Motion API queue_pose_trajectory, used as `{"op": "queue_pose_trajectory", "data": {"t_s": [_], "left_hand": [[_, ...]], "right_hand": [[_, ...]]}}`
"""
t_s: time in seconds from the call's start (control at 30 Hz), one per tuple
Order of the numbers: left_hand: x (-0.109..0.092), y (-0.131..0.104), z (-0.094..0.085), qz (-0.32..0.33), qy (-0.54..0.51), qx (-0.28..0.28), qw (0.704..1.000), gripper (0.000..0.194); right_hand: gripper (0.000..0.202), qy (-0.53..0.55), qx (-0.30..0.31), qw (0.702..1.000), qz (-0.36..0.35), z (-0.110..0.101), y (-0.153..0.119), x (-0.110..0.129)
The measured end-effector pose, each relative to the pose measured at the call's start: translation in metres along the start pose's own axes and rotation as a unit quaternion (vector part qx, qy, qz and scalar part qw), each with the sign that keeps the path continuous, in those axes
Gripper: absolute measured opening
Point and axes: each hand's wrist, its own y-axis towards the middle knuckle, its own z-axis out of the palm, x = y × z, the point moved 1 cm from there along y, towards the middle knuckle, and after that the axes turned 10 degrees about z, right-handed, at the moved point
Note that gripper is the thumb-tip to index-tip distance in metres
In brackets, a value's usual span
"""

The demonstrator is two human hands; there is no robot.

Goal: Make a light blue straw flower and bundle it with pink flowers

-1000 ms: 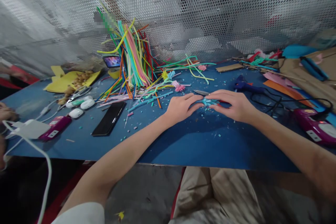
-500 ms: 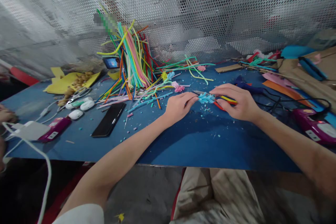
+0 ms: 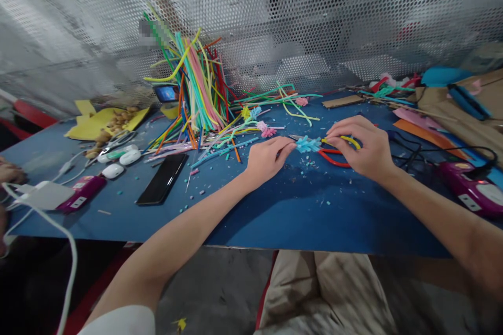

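My left hand (image 3: 270,159) pinches the left end of a fluffy light-blue pipe-cleaner piece (image 3: 308,144) with short branching tufts. It is held just above the blue table. Beside and behind it are scissors (image 3: 335,159), with one red and one yellow handle and a grey metal tip showing near my left fingertips. My right hand (image 3: 359,144) is closed at the yellow handle, thumb and fingers pinched around it. Its fingertips stand just right of the blue piece, apart from it. The middle of the scissors is hidden behind the blue piece.
A bundle of coloured pipe cleaners (image 3: 198,89) stands at the back. Small fluffy pink pieces (image 3: 268,131) and clippings lie nearby. A black phone (image 3: 163,179), white earbud cases and a purple power strip (image 3: 83,193) are on the left. Another purple power strip (image 3: 469,188) sits right.
My right hand has moved right and slightly up, off the blue piece, to the yellow handle. More of the red handle shows. My left hand has stayed in place.
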Motion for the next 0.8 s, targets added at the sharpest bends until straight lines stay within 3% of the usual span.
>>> {"op": "queue_pose_trajectory", "data": {"t_s": [0.17, 0.6, 0.8], "left_hand": [[-0.0022, 0.0017, -0.0035, -0.048, 0.015, -0.032, 0.998, 0.043], [-0.0031, 0.0005, -0.001, -0.047, -0.01, -0.025, 0.999, 0.04], [-0.001, 0.0025, -0.0042, -0.05, 0.039, -0.008, 0.998, 0.035]], "right_hand": [[0.005, -0.005, 0.023, 1.0, -0.005, 0.0023, 0.0004, -0.0081], [0.003, 0.014, 0.033, 0.999, -0.003, 0.0074, -0.0001, -0.0027], [0.015, 0.022, 0.033, 0.999, 0.033, 0.0004, 0.0002, -0.0054]]}}
